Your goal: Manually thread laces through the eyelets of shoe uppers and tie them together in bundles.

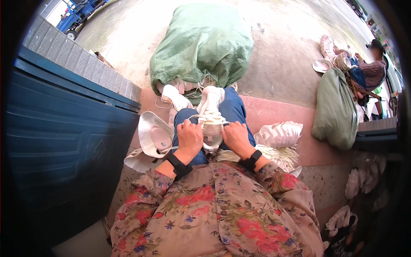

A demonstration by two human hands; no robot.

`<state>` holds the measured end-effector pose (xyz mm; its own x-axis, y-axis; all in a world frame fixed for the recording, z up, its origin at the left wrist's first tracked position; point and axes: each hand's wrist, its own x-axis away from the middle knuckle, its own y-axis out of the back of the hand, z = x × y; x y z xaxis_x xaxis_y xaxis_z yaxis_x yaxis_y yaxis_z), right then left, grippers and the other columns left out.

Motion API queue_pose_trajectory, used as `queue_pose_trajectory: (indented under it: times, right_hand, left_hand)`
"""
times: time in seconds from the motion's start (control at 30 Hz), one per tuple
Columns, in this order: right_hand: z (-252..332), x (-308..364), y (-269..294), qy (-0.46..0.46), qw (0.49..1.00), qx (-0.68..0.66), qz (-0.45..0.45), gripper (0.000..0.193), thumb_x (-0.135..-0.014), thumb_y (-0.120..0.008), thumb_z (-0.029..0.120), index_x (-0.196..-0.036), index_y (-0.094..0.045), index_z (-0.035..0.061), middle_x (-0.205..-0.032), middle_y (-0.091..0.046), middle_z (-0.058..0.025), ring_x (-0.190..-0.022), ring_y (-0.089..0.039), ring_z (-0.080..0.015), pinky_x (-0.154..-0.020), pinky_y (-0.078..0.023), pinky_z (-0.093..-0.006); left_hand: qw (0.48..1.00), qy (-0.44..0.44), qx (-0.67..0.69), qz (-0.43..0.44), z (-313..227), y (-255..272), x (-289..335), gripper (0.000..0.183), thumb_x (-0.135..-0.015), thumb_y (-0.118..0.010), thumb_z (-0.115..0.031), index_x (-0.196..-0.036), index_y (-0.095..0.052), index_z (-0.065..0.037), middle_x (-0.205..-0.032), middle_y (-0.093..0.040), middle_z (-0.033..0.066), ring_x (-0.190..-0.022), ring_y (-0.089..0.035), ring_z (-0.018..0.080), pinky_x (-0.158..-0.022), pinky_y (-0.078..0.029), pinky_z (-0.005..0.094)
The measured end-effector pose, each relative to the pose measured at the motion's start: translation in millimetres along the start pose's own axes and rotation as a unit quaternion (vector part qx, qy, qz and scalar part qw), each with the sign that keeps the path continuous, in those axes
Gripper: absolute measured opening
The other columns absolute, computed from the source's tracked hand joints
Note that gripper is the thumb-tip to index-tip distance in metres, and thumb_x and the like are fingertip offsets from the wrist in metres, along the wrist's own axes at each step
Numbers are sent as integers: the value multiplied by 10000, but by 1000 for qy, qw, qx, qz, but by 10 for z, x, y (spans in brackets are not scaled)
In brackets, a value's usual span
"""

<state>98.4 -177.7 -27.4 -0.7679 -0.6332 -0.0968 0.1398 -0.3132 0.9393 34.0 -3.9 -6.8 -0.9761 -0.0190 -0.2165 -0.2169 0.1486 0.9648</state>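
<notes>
A white lace-up shoe [210,99] rests between my knees, its toe pointing away from me and its heel toward me. Pale shoelaces [207,118] cross its front and run out to both sides. My left hand [189,136] is closed on the lace at the left of the shoe's opening. On the opposite side, my right hand [235,137] pinches the other lace end close to the collar. Another white shoe [176,98] lies just beyond my left knee, beside the mouth of a large green sack [201,47].
By my left leg sit white shoe pieces [147,135]. At my right are stacked white shoe parts [280,133] and a bundle of pale laces [284,157]. A blue door [64,137] borders the left. Another green sack [336,111] stands near a seated person [372,68].
</notes>
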Motion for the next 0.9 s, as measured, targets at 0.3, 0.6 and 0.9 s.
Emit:
queue_pose_trajectory:
  times: [0.3, 0.6, 0.9]
  right_hand:
    - [-22, -106, -44, 55, 998, 14, 10, 56, -689, -561, 124, -681, -594, 79, -746, -565, -69, -810, -525, -226, -653, -388, -367]
    - [-2, -189, 164, 112, 992, -48, -34, 23, -686, -567, 93, -692, -588, 98, -745, -508, -58, -761, -472, -232, -637, -352, -352]
    - [17, -634, 477, 13, 957, -258, -134, 103, -769, -568, 142, -804, -597, 50, -748, -517, -100, -780, -505, -279, -665, -375, -387]
  left_hand:
    - [988, -131, -79, -12, -39, -18, -154, 108, -678, -522, -119, -761, -574, -74, -754, -540, 53, -813, -473, 219, -650, -349, 346]
    - [987, -96, 127, -18, -51, 39, -210, 46, -689, -568, -96, -692, -572, -51, -742, -526, 58, -813, -496, 232, -673, -393, 351]
    - [934, -36, 354, -15, -142, 568, -806, 109, -790, -593, -94, -811, -593, 12, -665, -572, 82, -595, -506, 135, -534, -398, 271]
